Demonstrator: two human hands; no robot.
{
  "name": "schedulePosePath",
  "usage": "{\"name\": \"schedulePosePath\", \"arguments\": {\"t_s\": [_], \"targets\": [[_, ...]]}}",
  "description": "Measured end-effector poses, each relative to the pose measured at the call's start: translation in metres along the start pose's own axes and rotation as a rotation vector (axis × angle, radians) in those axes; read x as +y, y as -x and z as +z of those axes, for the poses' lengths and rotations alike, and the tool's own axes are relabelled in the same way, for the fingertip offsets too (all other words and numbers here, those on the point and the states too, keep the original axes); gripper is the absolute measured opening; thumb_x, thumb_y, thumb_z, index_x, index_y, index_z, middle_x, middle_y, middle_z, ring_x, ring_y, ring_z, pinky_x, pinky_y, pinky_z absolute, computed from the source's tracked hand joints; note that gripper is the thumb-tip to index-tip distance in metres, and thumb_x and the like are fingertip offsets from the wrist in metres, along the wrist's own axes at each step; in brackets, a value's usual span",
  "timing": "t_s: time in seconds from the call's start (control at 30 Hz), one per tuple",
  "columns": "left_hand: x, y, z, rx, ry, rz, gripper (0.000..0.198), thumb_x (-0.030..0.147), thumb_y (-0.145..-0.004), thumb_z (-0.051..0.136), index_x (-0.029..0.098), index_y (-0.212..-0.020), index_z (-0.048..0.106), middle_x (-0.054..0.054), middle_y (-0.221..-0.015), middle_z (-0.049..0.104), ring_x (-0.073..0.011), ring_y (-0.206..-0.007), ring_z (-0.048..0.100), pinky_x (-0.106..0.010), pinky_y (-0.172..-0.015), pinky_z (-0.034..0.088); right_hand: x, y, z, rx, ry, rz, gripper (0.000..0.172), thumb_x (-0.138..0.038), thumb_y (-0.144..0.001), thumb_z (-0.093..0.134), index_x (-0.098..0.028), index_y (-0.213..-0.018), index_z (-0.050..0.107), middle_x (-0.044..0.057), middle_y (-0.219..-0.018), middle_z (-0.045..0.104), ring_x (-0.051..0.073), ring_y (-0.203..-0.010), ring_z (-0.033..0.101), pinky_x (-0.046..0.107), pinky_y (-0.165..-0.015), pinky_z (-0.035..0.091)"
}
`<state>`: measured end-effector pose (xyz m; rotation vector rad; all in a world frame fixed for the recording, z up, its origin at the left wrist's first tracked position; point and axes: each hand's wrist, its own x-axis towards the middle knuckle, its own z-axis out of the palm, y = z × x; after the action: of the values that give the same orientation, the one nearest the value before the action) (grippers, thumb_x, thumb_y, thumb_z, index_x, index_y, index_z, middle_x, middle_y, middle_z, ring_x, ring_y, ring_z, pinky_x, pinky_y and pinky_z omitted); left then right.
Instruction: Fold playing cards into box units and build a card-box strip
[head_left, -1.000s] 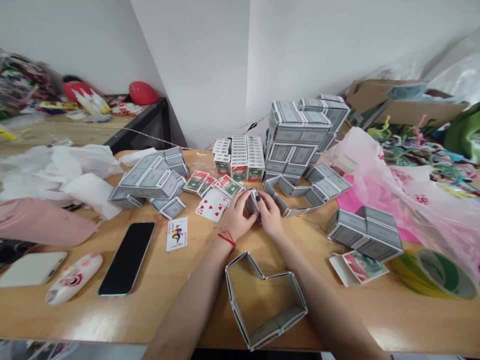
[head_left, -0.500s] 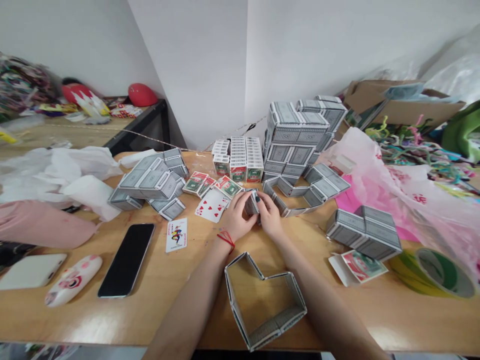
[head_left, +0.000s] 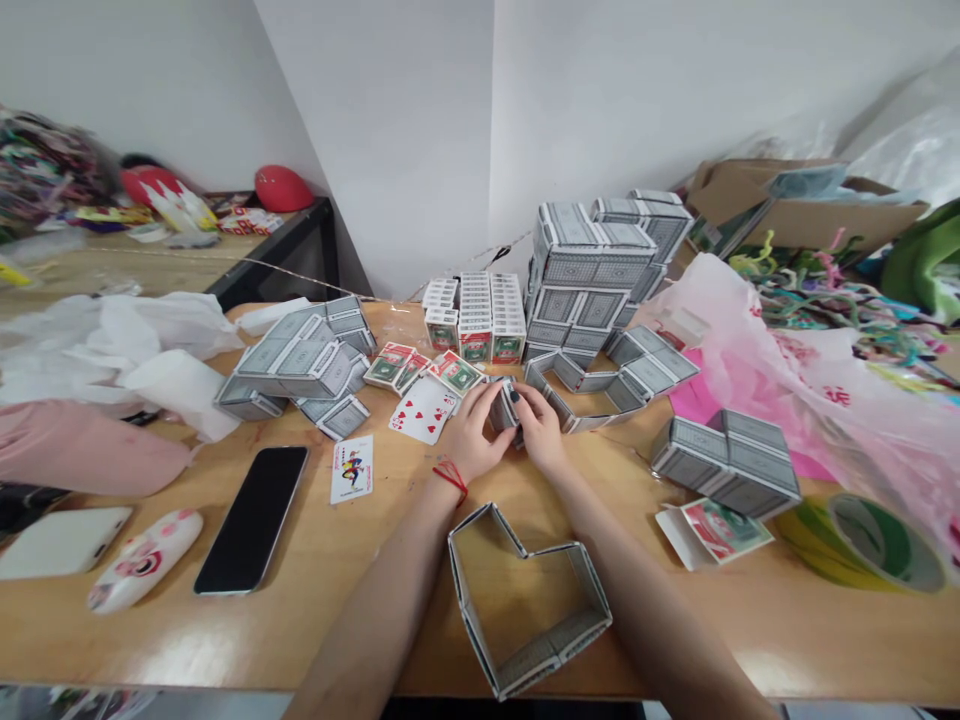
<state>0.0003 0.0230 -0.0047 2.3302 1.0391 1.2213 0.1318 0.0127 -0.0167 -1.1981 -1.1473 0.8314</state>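
left hand (head_left: 471, 438), right hand (head_left: 541, 432) clasping card stack (head_left: 504, 406), card frame (head_left: 551, 648) nearby

Plain white walls (head_left: 390, 120), with a vertical corner line (head_left: 493, 130) behind the far edge of the light wooden table (head_left: 315, 560). A second wood-topped bench with a black frame (head_left: 304, 235) stands past the far-left corner, against the wall. Light is even and diffuse, with soft glare along the near edge.

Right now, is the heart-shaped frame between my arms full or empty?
Empty: only bare wooden table shows inside the heart-shaped frame.
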Motion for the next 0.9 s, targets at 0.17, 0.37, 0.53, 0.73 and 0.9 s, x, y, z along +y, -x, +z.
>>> {"name": "schedulePosePath", "arguments": {"t_s": [0.17, 0.37, 0.53, 0.73, 0.9], "targets": [[-0.0018, 0.0003, 0.0020, 0.027, -0.026, -0.029, 0.057, 0.026, -0.075, 0.057, 0.019, -0.128, 0.036, -0.011, -0.123, 0.047, -0.0225, -0.117, 0.044, -0.042, -0.099, 0.040, -0.0010, 0.0008, 0.0009, -0.004, 0.012, 0.024, 0.033, -0.041, -0.077, 0.052, -0.020, -0.101, 0.060, 0.006, -0.102, 0.063, 0.020, -0.093, 0.058, 0.034, -0.083, 0.046], [-0.0031, 0.0008, 0.0033, 0.051, -0.028, -0.033, 0.059, 0.025, -0.073, 0.059, 0.019, -0.127, 0.036, -0.011, -0.121, 0.047, -0.0219, -0.116, 0.044, -0.041, -0.099, 0.041, -0.0011, 0.0017, 0.0016, -0.008, 0.026, 0.045, 0.033, -0.040, -0.077, 0.053, -0.020, -0.103, 0.059, 0.007, -0.105, 0.062, 0.019, -0.091, 0.058, 0.034, -0.081, 0.047], [-0.0024, 0.0006, 0.0033, 0.041, -0.029, -0.039, 0.058, 0.026, -0.074, 0.059, 0.020, -0.127, 0.036, -0.010, -0.122, 0.047, -0.0217, -0.116, 0.044, -0.041, -0.100, 0.040, -0.0021, 0.0021, 0.0014, -0.005, 0.016, 0.046, 0.033, -0.039, -0.077, 0.053, -0.020, -0.103, 0.059, 0.007, -0.104, 0.062, 0.020, -0.090, 0.058, 0.034, -0.081, 0.047], [-0.0019, 0.0002, 0.0038, 0.051, -0.026, -0.038, 0.058, 0.026, -0.072, 0.060, 0.018, -0.125, 0.038, -0.010, -0.122, 0.047, -0.0217, -0.117, 0.043, -0.040, -0.100, 0.039, -0.0049, 0.0033, -0.0007, -0.044, -0.016, 0.029, 0.036, -0.037, -0.077, 0.055, -0.021, -0.109, 0.055, 0.007, -0.107, 0.058, 0.019, -0.094, 0.056, 0.034, -0.083, 0.045], [-0.0027, -0.0006, 0.0047, 0.059, -0.025, -0.035, 0.056, 0.026, -0.072, 0.060, 0.018, -0.123, 0.039, -0.010, -0.121, 0.048, -0.0214, -0.116, 0.043, -0.040, -0.100, 0.039, -0.0054, 0.0044, -0.0015, -0.062, -0.033, 0.038, 0.039, -0.040, -0.077, 0.054, -0.022, -0.111, 0.053, 0.006, -0.108, 0.057, 0.019, -0.090, 0.055, 0.034, -0.081, 0.046]]}}
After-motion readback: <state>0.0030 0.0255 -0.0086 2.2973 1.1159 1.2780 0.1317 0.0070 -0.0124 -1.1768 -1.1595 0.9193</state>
